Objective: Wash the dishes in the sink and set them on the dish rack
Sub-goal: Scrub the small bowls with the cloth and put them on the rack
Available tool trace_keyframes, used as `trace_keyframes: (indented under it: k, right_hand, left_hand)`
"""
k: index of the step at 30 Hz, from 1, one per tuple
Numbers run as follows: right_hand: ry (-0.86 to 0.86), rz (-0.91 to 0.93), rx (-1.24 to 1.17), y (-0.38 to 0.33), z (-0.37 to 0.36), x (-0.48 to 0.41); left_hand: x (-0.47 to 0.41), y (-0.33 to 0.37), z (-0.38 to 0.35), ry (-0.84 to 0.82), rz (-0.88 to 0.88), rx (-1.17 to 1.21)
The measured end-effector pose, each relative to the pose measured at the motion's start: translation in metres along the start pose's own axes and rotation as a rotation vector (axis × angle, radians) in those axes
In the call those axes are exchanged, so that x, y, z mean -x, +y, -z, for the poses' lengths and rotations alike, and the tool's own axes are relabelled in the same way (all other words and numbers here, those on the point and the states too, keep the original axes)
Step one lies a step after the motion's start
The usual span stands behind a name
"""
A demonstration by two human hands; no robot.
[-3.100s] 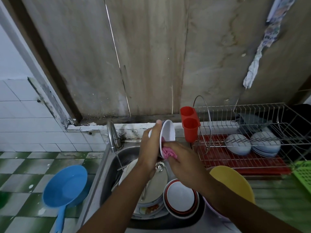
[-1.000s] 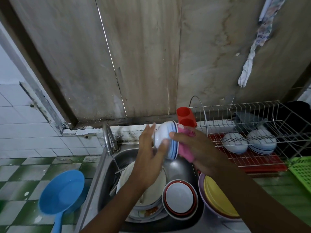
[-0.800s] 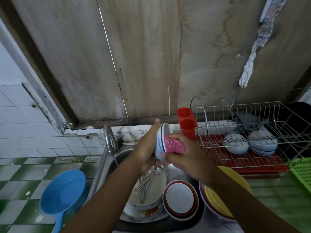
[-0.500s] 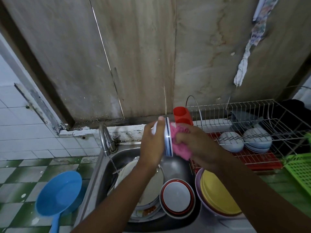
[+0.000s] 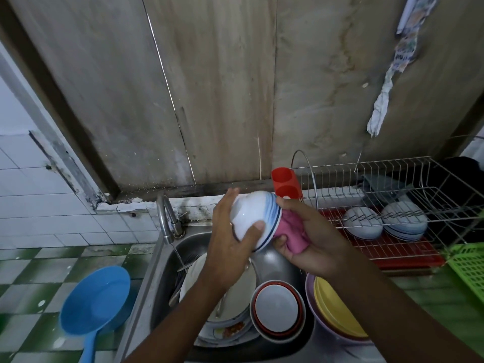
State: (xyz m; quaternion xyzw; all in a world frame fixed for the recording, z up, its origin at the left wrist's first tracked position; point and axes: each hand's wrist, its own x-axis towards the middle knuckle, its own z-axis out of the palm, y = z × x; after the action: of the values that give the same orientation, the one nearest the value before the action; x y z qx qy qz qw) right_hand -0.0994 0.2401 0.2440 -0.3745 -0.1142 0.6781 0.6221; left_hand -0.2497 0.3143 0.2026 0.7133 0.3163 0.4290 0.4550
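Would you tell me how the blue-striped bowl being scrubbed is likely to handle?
The bowl looks glossy and wet, so it is probably slippery in the left hand. It seems rigid, perhaps ceramic, so it might chip if dropped onto the plates in the sink.

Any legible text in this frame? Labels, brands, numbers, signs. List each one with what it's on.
None legible.
Printed strip hanging top right: coloured marks, too blurred to read.
Bowl gripped by the left hand: blue rim stripes only, no lettering.
Pink cloth held by the right hand: plain.
Red cups: no marking visible.
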Motion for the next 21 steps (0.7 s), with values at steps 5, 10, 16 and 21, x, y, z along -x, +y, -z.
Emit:
trace_keyframes:
  k: [5, 10, 16, 21]
  right_hand:
    - [-0.025, 0.034, -0.102, 0.002, 0.004, -0.006]
    - [0.053, -0.022, 0.034, 0.01, 0.017, -0.004]
    - [0.31, 0.125, 0.198, 0.003, 0.027, -0.001]
    - [0.432, 0.677, 0.878, 0.029, -0.023, -0.014]
  left_hand:
    - [0.014, 0.004, 0.004, -0.058, 0.898, 0.84]
    - [0.0, 0.018, 0.021, 0.07, 0.762, 1.128]
    - [-0.017, 0.031, 0.034, 0.225, 0.667, 1.113]
    - [-0.015, 0.034, 0.005, 0.274, 0.646, 0.96]
